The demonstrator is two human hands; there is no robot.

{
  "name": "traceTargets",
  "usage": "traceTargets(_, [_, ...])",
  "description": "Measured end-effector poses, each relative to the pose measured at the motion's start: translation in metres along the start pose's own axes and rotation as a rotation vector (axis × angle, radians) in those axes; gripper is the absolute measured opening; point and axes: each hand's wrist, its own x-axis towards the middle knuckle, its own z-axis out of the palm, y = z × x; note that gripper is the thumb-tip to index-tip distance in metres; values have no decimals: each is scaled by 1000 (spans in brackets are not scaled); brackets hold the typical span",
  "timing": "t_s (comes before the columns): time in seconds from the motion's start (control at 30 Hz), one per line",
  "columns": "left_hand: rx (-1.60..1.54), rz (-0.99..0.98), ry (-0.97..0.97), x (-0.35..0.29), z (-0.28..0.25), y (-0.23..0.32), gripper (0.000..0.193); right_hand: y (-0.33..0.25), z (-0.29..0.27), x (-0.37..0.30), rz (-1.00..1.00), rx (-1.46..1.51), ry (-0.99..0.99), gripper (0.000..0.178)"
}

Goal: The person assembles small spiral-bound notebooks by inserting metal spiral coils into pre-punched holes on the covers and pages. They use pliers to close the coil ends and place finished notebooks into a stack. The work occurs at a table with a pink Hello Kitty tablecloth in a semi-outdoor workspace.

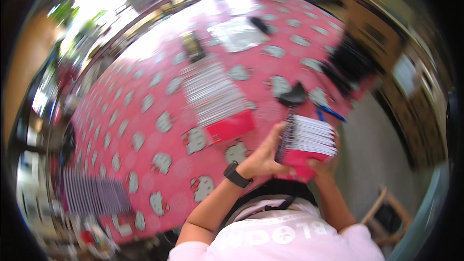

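Note:
Between my two hands is a stack of red-covered spiral notebooks (309,140), its white page edges and dark coil showing. My left hand (268,157) wraps its left side, thumb on the red front cover; a dark watch sits on that wrist. Around the right side of the stack curls my right hand (328,162), its fingers partly hidden. The stack is above the near right edge of the table. To the left, a long row of similar items (215,96) with a red front one lies on the pink patterned tablecloth (159,116).
A dark scoop-shaped object (293,95) and blue pens (331,112) lie just beyond my hands. Black items (350,65) are piled at the right edge. A clear plastic bag (238,34) lies farther back. Striped stacked items (94,192) sit lower left; cardboard boxes (374,29) stand right.

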Motion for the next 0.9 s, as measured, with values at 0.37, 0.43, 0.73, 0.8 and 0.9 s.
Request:
traceTargets(0.37, [128, -107, 1080, -237, 5, 58, 99, 46, 193, -29, 683, 299, -693, 75])
traceTargets(0.43, [114, -68, 1331, -283, -14, 65, 91, 40, 252, -47, 807, 287, -822, 81])
traceTargets(0.73, [-37, -342, 1667, -405, -128, 61, 80, 149, 415, -74, 440, -604, -1270, 106])
traceTargets(0.8, [215, -493, 1790, -414, -127, 54, 80, 139, 421, -79, 131, -810, -1312, 105])
traceTargets(0.9, [642, -695, 1829, -404, -123, 52, 81, 149, 416, -63, 115, -687, -1303, 93])
